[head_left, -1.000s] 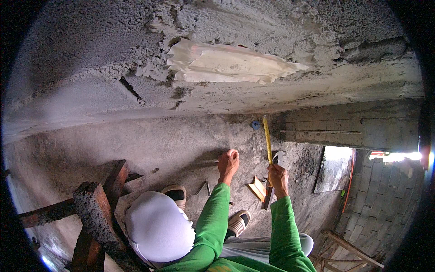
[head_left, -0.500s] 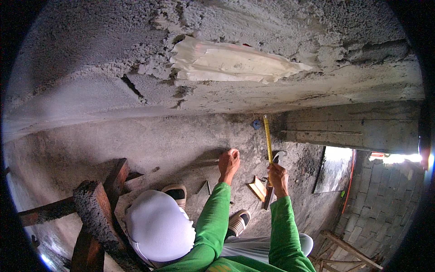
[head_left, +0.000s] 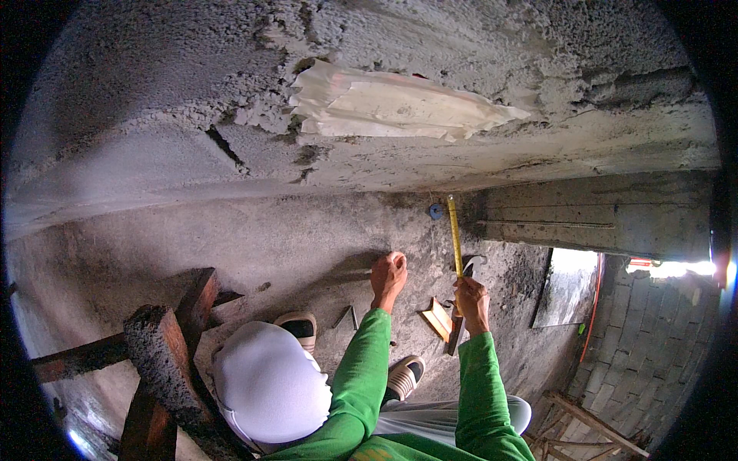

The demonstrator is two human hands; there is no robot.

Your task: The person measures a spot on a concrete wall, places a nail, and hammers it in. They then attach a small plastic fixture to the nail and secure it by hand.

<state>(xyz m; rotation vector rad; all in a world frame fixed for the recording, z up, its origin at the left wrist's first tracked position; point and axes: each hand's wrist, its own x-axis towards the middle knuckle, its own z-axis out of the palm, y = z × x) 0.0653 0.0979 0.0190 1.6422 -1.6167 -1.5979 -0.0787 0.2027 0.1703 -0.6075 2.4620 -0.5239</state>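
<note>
My right hand [head_left: 472, 300] is closed around the near part of a yellow tape measure [head_left: 454, 234]. The blade runs straight out from it to the foot of the rough wall. Just beyond and beneath this hand lies a hammer, its claw head [head_left: 473, 266] showing and its handle partly hidden. My left hand [head_left: 388, 278] is held to the left of the tape, fingers pinched together; whatever may be between them is too small to make out. A small blue disc-shaped thing [head_left: 437, 210] rests by the wall, left of the tape's far end.
Beside the hammer lies a short wooden piece [head_left: 439, 320]. A thin angled metal piece [head_left: 346, 317] is on the concrete floor [head_left: 254, 238]. Dark timbers [head_left: 157, 346] stand at lower left. A concrete beam [head_left: 600, 215] and a leaning panel [head_left: 565, 288] are at right.
</note>
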